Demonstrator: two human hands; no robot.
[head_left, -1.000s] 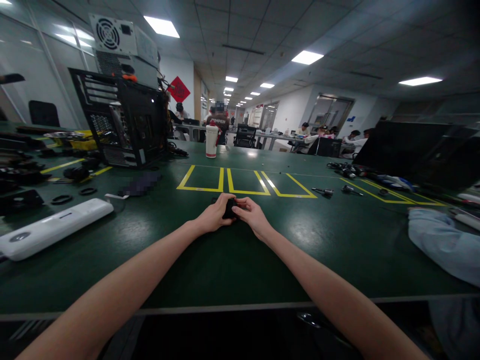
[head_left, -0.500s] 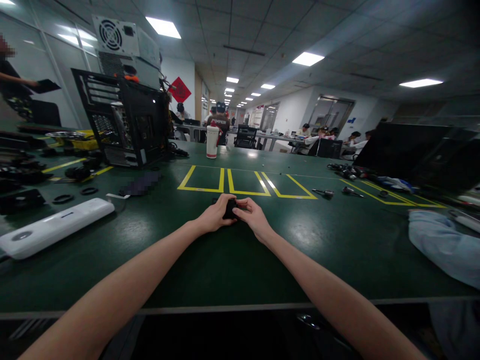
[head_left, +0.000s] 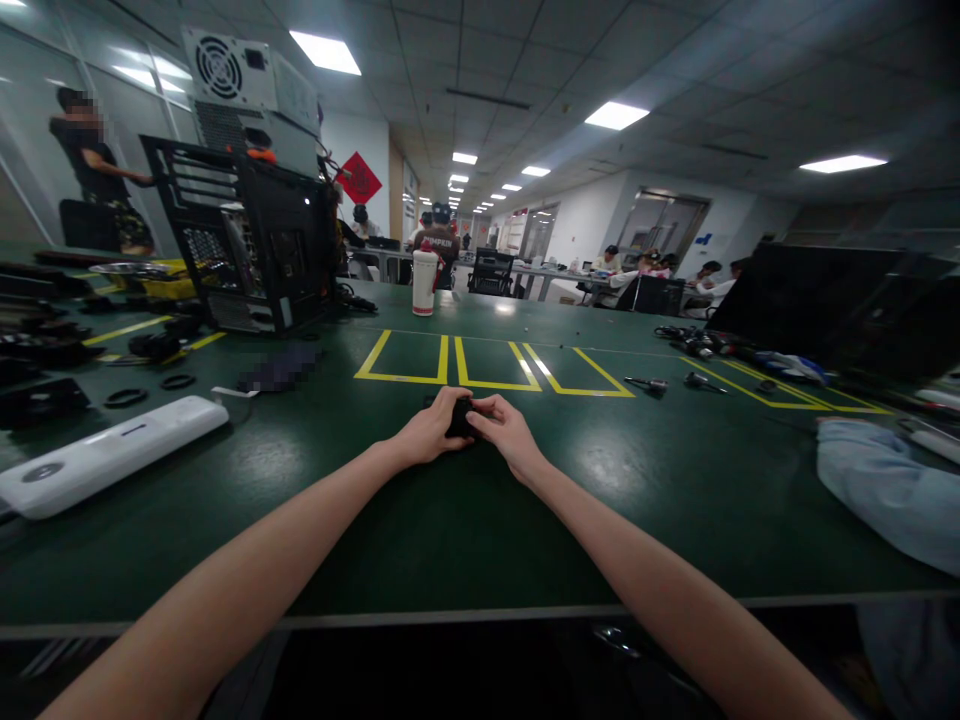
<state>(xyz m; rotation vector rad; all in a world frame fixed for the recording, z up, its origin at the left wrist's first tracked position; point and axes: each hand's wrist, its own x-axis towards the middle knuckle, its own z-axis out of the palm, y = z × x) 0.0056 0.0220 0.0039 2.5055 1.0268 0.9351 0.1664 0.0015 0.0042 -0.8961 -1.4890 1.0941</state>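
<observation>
A small black object is between my two hands, just in front of the yellow tape outlines on the green table. My left hand grips it from the left, with the thumb on the near side and the fingers over the top. From the right, my right hand pinches at its edge with thumb and forefinger. What the right fingertips hold, apart from the black object, is too small to make out. Much of the object is hidden by the fingers.
A white power strip and a black computer case stand on the left. A white cup is beyond my hands. Small tools and a light-blue sleeve lie to the right.
The person at the far left now stands farther back, beside the computer case, in fuller view. My hands have hardly moved and stay on the black object.
</observation>
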